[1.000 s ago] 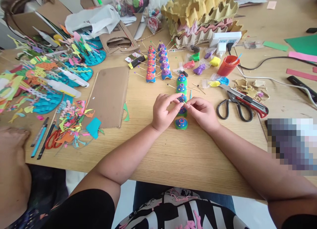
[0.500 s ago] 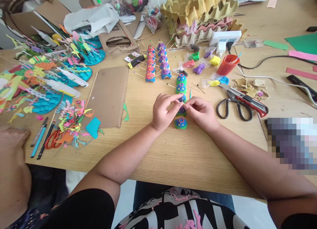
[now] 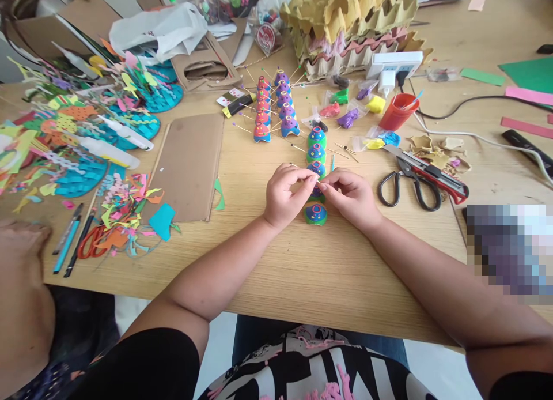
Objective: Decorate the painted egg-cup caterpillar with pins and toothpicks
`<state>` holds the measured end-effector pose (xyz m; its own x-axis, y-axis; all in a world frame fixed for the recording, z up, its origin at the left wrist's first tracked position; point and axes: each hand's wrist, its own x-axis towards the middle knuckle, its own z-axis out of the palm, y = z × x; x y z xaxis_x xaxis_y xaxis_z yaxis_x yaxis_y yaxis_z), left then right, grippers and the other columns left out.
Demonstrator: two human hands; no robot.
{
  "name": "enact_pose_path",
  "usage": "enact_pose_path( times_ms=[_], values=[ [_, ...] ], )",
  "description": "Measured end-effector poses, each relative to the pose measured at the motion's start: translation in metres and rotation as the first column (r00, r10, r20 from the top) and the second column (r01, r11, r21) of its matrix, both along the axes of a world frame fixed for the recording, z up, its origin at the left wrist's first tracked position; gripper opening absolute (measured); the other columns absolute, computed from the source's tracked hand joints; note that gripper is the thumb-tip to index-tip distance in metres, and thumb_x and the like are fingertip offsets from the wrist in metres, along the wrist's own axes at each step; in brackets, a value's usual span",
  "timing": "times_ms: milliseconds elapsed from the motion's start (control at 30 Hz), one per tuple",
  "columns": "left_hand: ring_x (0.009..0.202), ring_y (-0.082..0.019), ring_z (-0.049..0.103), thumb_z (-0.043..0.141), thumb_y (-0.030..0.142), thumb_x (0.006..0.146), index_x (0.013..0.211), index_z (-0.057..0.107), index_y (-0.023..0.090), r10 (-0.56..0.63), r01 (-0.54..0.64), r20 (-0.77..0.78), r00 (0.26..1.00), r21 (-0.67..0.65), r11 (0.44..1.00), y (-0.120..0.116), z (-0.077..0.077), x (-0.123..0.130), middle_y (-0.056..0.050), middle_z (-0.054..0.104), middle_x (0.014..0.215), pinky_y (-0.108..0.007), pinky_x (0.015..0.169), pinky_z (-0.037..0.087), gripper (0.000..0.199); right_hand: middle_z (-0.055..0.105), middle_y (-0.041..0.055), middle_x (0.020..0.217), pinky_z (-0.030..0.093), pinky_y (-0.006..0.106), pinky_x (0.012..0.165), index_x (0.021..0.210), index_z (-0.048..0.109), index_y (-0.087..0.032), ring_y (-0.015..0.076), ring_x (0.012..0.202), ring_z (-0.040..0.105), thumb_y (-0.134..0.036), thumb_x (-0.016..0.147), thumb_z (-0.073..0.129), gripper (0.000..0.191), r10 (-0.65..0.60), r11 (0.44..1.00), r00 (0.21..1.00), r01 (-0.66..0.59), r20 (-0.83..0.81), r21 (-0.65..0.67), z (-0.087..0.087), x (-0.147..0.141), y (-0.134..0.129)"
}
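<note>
A blue-and-green egg-carton caterpillar (image 3: 315, 214) lies lengthwise in front of me, its humps dotted with small clay bits and rings. Over its middle humps, my left hand (image 3: 288, 192) is closed, with thumb and forefinger pinched together. My right hand (image 3: 351, 195) comes in from the other side, also pinching, and the fingertips of both hands almost meet. Whatever tiny piece is between them is too small to name. Behind stand a red-and-blue caterpillar (image 3: 262, 117) and a purple-and-blue caterpillar (image 3: 288, 125), with thin pin-like sticks poking out at their sides.
Black-handled scissors (image 3: 409, 187) and a red utility knife (image 3: 436, 172) lie at right. Clay packets, a red cup (image 3: 399, 112) and a power strip (image 3: 395, 64) are farther back. At left are cardboard (image 3: 190, 166), paper scraps and another person's arm (image 3: 21, 285).
My left forefinger has drawn back from over a blue hump and now meets the thumb. That hump shows more. My right hand has hardly moved.
</note>
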<state>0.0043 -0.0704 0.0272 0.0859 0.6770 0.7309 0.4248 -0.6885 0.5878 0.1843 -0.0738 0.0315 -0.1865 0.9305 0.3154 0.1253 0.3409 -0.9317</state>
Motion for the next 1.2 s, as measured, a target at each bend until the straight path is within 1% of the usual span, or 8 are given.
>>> enact_pose_path(
  times_ms=[167,367,500,633,900,1067,1133,1200],
  values=[
    [0.078,-0.014,0.065,0.068,0.028,0.100,0.087,0.075,0.021,-0.024,0.024,0.030,0.999,-0.020,1.000,0.0000,-0.0002,-0.0001,-0.001,0.077,0.082,-0.030,0.078,0.055,0.016,0.068,0.0023,0.074,0.044,0.032,0.064,0.076,0.071,-0.021,0.0139,0.067,0.054,-0.058,0.088,0.077,0.039,0.009,1.000,1.000,-0.009,0.013,0.018,-0.0018,0.0006,0.0008],
    [0.085,-0.015,0.069,0.059,0.035,0.106,0.106,0.079,0.023,-0.050,0.058,0.083,0.995,-0.089,0.994,-0.0023,0.0009,-0.0011,-0.002,0.080,0.089,-0.033,0.084,0.056,0.023,0.068,0.0030,0.077,0.045,0.033,0.066,0.078,0.073,-0.022,0.0149,0.069,0.056,-0.065,0.086,0.075,0.045,0.002,1.000,0.999,-0.003,-0.038,-0.027,-0.0063,0.0022,0.0029],
    [0.083,-0.015,0.068,0.061,0.038,0.105,0.097,0.078,0.022,-0.022,0.030,0.095,0.995,-0.091,0.995,-0.0025,-0.0004,-0.0006,-0.003,0.079,0.087,-0.032,0.082,0.056,0.025,0.067,0.0030,0.077,0.044,0.032,0.066,0.078,0.073,-0.021,0.0144,0.069,0.055,-0.065,0.087,0.075,0.045,0.007,1.000,0.999,-0.008,-0.038,-0.026,-0.0055,0.0019,0.0027],
    [0.080,-0.014,0.065,0.064,0.035,0.103,0.090,0.075,0.020,-0.021,0.030,0.110,0.994,-0.086,0.996,-0.0022,-0.0009,0.0001,-0.003,0.077,0.085,-0.031,0.079,0.055,0.023,0.066,0.0026,0.074,0.044,0.031,0.064,0.075,0.072,-0.021,0.0139,0.067,0.053,-0.063,0.087,0.076,0.044,0.016,1.000,1.000,-0.016,-0.004,-0.005,-0.0009,0.0007,0.0013],
    [0.078,-0.014,0.064,0.064,0.035,0.103,0.085,0.073,0.020,-0.021,0.034,0.110,0.994,-0.114,0.993,-0.0019,-0.0007,-0.0004,-0.002,0.074,0.082,-0.031,0.078,0.055,0.025,0.067,0.0027,0.075,0.044,0.032,0.065,0.076,0.072,-0.021,0.0139,0.067,0.054,-0.057,0.088,0.076,0.039,0.021,1.000,1.000,-0.021,-0.006,0.000,-0.0017,0.0009,0.0013],
    [0.084,-0.015,0.068,0.061,0.039,0.105,0.098,0.077,0.021,-0.028,0.044,0.121,0.992,-0.130,0.991,-0.0018,-0.0016,-0.0007,-0.004,0.076,0.088,-0.032,0.080,0.055,0.024,0.066,0.0021,0.074,0.043,0.031,0.064,0.076,0.071,-0.021,0.0134,0.066,0.053,-0.058,0.088,0.076,0.039,0.019,1.000,1.000,-0.019,-0.018,-0.020,-0.0023,0.0010,0.0013],
    [0.085,-0.015,0.068,0.064,0.040,0.103,0.104,0.077,0.022,-0.030,0.039,0.094,0.995,-0.101,0.994,-0.0012,-0.0015,-0.0006,-0.003,0.077,0.091,-0.032,0.081,0.056,0.022,0.065,0.0016,0.073,0.043,0.031,0.063,0.076,0.071,-0.021,0.0129,0.065,0.051,-0.058,0.087,0.077,0.039,0.016,1.000,0.999,-0.017,-0.030,-0.026,-0.0020,0.0005,0.0010],
    [0.085,-0.015,0.066,0.067,0.038,0.101,0.101,0.076,0.022,-0.028,0.031,0.053,0.998,-0.054,0.998,-0.0004,-0.0013,-0.0004,-0.003,0.077,0.090,-0.031,0.081,0.055,0.018,0.065,0.0014,0.072,0.042,0.031,0.062,0.076,0.070,-0.021,0.0127,0.064,0.051,-0.058,0.086,0.078,0.040,0.018,0.999,0.999,-0.020,-0.038,-0.040,-0.0016,0.0000,0.0008]
  ],
)
